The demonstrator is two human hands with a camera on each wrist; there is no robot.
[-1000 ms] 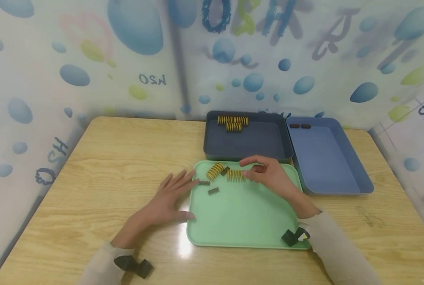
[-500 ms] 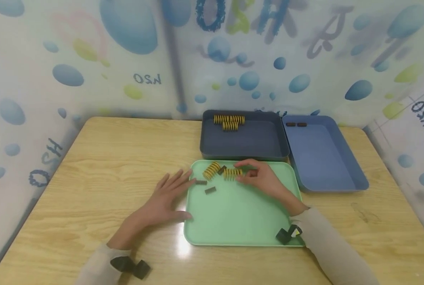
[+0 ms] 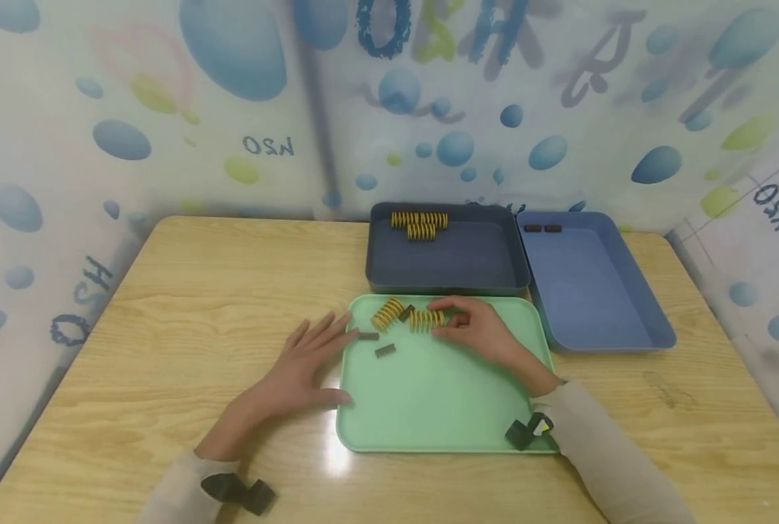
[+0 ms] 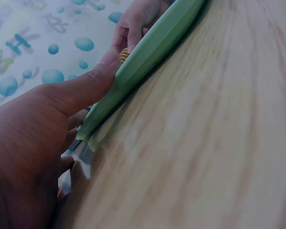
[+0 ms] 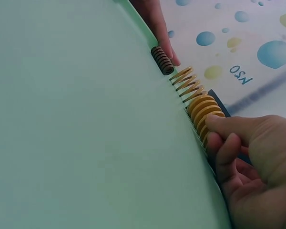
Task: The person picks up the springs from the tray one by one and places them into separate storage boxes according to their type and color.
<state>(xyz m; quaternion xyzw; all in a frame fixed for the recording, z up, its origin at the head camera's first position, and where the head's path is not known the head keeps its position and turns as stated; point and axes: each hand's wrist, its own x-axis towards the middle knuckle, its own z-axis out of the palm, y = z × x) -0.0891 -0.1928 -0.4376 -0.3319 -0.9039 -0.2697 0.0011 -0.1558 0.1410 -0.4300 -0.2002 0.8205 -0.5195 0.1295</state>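
My right hand (image 3: 477, 333) pinches a yellow coil spring (image 3: 424, 320) by its right end, on the green tray (image 3: 448, 407). In the right wrist view the thumb lies against the coils of that yellow spring (image 5: 203, 110). Another yellow spring (image 3: 387, 313) lies tilted to its left, with a small dark spring (image 3: 406, 314) between the two. Two more small dark springs lie nearer me, one (image 3: 368, 336) by the left fingertips and one (image 3: 386, 351) below it. My left hand (image 3: 301, 375) has its fingers spread at the tray's left rim, thumb touching the edge.
Behind the green tray stands a dark blue-grey tray (image 3: 455, 262) with three yellow springs (image 3: 421, 231) at its back left. A lighter blue tray (image 3: 606, 291) on the right holds two small dark springs (image 3: 543, 228). A patterned wall backs the wooden table (image 3: 232, 284).
My right thumb and fingers have closed in leftward on the yellow spring's end. The left hand has stayed at the rim. The head view has shifted slightly.
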